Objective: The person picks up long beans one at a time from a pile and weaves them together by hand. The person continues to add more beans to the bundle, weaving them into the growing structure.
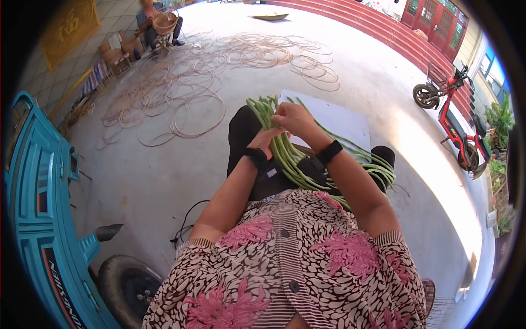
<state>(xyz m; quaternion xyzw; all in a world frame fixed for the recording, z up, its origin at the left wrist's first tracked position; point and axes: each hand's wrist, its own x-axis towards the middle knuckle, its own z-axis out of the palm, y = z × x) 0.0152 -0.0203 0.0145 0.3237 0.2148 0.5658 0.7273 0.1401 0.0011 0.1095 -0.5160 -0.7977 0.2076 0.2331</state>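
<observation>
A bundle of long green beans [287, 159] lies across my lap, its upper ends bunched together and its tails curving to the right over my knee. My left hand [264, 141] is wrapped round the bundle near those upper ends. With bent fingers, my right hand [290, 118] pinches at the bundle's top just above my left hand; what lies between its fingertips is too small to make out. A few single beans trail beneath my right forearm. Under them is a pale board [339, 119] in front of my knees.
Coils of thin cane [200, 112] spread over the ground ahead. A person [147, 23] sits at the back left with a wicker basket [165, 23]. A blue vehicle [46, 219] stands at the left, a red electric bike [452, 123] at the right. Red steps [378, 33] rise behind.
</observation>
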